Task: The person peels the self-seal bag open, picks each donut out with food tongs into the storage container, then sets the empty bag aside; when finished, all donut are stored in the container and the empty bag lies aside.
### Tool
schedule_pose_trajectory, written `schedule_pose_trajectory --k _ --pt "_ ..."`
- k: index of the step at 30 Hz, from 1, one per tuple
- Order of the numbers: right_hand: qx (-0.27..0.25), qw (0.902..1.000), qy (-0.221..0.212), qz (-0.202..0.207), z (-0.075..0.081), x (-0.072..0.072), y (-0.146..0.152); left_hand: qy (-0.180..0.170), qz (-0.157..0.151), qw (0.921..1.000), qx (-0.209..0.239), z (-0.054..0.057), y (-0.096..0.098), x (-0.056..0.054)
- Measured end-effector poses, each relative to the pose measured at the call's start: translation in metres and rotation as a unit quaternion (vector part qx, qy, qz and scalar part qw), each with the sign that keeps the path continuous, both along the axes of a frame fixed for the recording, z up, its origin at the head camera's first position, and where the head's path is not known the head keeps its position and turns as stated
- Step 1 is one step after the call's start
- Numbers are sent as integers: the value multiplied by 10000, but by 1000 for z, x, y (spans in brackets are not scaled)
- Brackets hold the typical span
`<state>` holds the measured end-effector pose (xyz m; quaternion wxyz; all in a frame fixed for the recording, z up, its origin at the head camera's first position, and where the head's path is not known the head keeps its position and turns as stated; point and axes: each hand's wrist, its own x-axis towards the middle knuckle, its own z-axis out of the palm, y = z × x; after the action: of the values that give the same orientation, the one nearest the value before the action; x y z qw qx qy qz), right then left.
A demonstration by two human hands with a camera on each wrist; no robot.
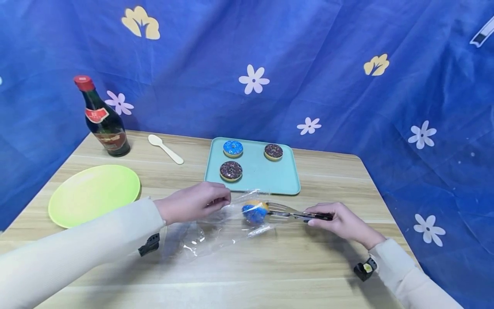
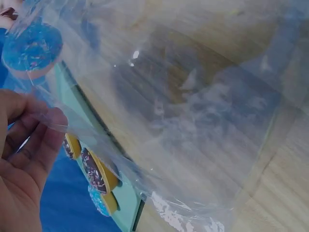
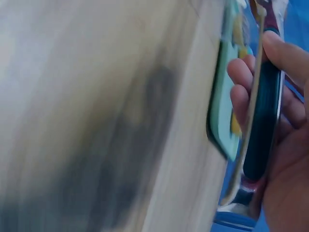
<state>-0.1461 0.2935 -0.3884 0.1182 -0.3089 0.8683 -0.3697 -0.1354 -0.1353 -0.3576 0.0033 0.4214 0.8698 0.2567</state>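
Observation:
My left hand (image 1: 198,201) pinches the edge of a clear plastic bag (image 2: 193,130), which spreads below and to the right of the fingers. In my right hand (image 1: 341,221) are metal tongs (image 1: 285,211) with dark handle grips, also seen close up in the right wrist view. Between the tongs' tips is a blue-iced donut (image 1: 254,212), tilted on its side at the bag's mouth. Through the film in the left wrist view, the same blue donut (image 2: 34,48) shows its sprinkled face, just above the left fingertips.
Behind the hands lies a teal tray (image 1: 266,176) bearing a blue donut (image 1: 233,148) and two chocolate donuts, one front left (image 1: 230,171) and one at right (image 1: 273,152). A green plate (image 1: 96,193), a dark bottle (image 1: 106,120) and a white spoon (image 1: 166,149) occupy the left side.

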Motion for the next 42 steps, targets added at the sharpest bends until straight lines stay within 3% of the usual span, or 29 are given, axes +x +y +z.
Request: schedule_pose_trajectory --k 8,15,22,27,32,39,42 --pt "-493 9888 -1250 -656 5 -16 38 43 -7 10000 -68 1 0 -2" --pt "-791 9751 -1686 -1201 -3 -29 42 62 0 9999 -148 0 4 0" --pt "-1250 9472 -2605 -1391 -24 -32 26 254 -200 9989 -331 -5 6 4" --pt "-1564 9278 -3060 -1448 -33 -39 11 427 -171 9980 -425 -6 7 3" --pt "-1803 9085 -3441 -1540 -38 -46 4 304 -12 9965 -784 -8 8 6" --pt "-1764 9054 -3517 -1593 -39 -46 7 528 4 9877 -1469 -18 3 18" --pt "-1700 9088 -3427 -1665 -37 -45 10 328 -95 9842 -1739 -24 0 23"
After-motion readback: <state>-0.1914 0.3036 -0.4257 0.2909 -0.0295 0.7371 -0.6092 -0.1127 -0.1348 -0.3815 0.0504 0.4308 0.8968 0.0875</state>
